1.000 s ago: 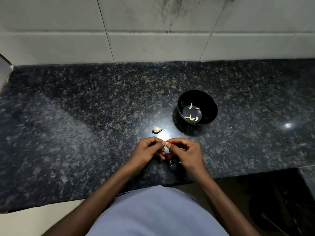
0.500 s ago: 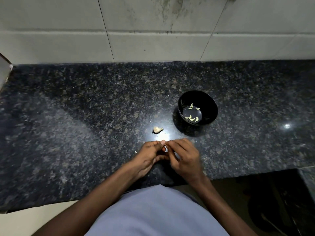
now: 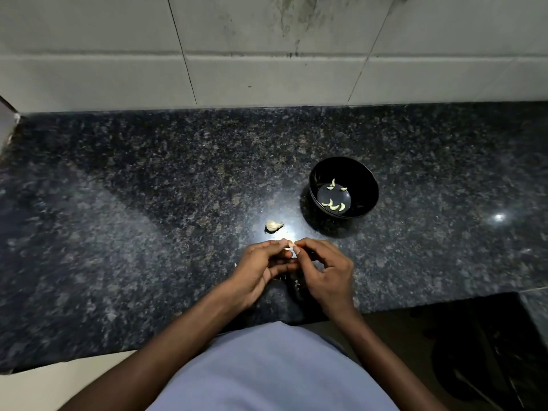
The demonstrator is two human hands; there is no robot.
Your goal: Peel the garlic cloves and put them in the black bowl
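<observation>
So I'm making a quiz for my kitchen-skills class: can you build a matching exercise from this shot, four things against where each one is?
Things:
1. peeled cloves
2. unpeeled garlic piece
3. clove being peeled
4. black bowl

Places:
A. pinched between the fingertips of the left hand and right hand
B. standing on the granite counter, right of the loose garlic
C. lying in the bottom of the bowl
D. lying loose on the counter, just beyond the hands

Pairs: 1-C, 2-D, 3-A, 4-B
</observation>
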